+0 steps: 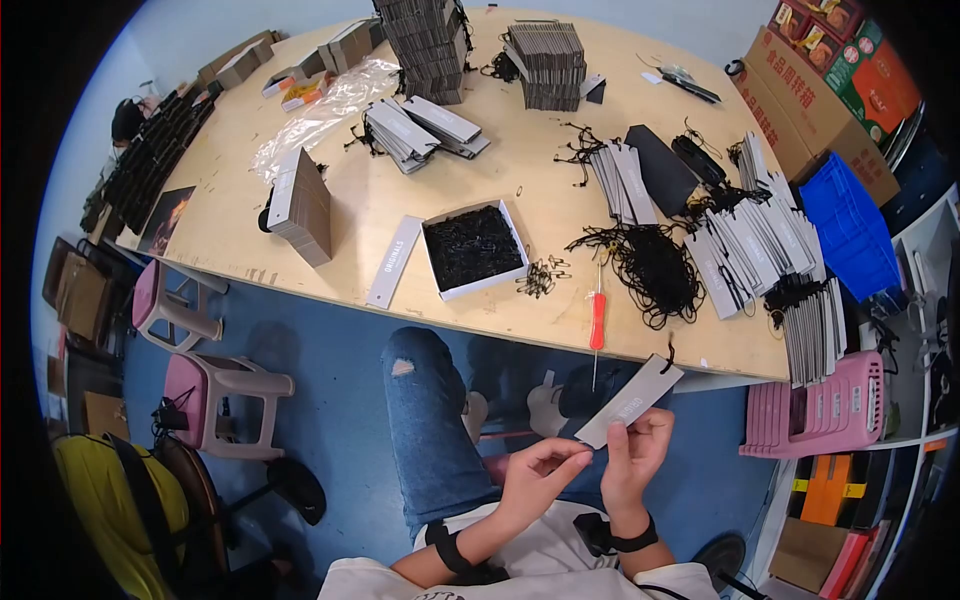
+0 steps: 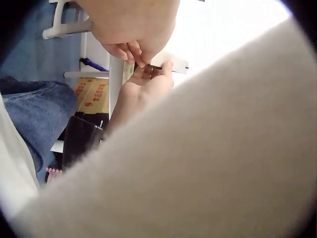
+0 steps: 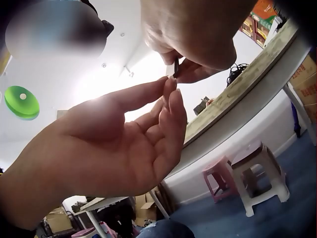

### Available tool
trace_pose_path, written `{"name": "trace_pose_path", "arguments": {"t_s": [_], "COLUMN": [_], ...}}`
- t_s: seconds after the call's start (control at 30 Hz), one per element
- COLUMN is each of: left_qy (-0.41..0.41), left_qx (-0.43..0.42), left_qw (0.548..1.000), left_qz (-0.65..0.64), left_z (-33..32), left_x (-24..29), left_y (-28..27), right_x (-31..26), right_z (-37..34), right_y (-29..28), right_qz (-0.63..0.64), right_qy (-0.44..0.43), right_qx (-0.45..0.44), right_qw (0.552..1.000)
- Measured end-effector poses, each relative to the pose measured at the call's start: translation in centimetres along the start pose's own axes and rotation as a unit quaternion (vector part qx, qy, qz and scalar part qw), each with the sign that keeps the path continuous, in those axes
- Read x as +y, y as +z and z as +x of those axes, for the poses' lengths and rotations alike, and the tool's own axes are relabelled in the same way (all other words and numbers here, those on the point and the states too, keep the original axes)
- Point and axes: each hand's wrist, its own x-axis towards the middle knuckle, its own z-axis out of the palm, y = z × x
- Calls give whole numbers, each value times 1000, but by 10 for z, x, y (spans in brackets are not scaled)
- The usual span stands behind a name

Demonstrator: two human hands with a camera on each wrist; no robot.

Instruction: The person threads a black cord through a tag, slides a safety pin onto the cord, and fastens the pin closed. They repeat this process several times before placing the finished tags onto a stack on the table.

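Observation:
A grey hang tag [image 1: 640, 395] with white lettering and a black string at its far end is in the hands, in front of the table edge. My right hand [image 1: 637, 460] grips it near its lower end, the thumb lying on the printed face. My left hand [image 1: 540, 482] has its thumb and fingers pinched together at the tag's lower corner. In the right wrist view, the left hand's [image 3: 124, 144] fingertips meet at the tag's dark narrow edge [image 3: 176, 68]. Exactly what the left fingertips pinch, I cannot tell.
A white box [image 1: 475, 250] of black safety pins stands on the table [image 1: 350, 225], with a tag beside it. To the right lie a red-handled screwdriver [image 1: 598, 320], black strings [image 1: 650, 275] and strung tags [image 1: 755, 240]. Tall tag stacks [image 1: 545, 65] stand behind. Pink stools [image 1: 225, 400] stand left.

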Motion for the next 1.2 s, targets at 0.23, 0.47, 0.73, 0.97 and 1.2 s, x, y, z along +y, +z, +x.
{"name": "trace_pose_path", "arguments": {"t_s": [0.23,0.47,0.73,0.97,1.2], "left_qy": [50,62,32,22,-6], "left_qx": [36,9,-7,4,-8], "left_qw": [997,997,998,999,1000], "left_qz": [40,41,47,35,-19], "left_z": [2,2,0,1,1], "left_x": [-1,-2,-7,-9,-9], "left_y": [1,0,-1,0,-1], "right_x": [4,4,6,9,10], "right_z": [-4,-3,-4,-5,-5], "right_y": [5,6,5,6,7], "right_qz": [-40,-55,-33,-58,-63], "right_qy": [2,-11,-9,-30,-32], "right_qx": [8,9,4,-6,0], "right_qw": [999,998,999,998,998]}}
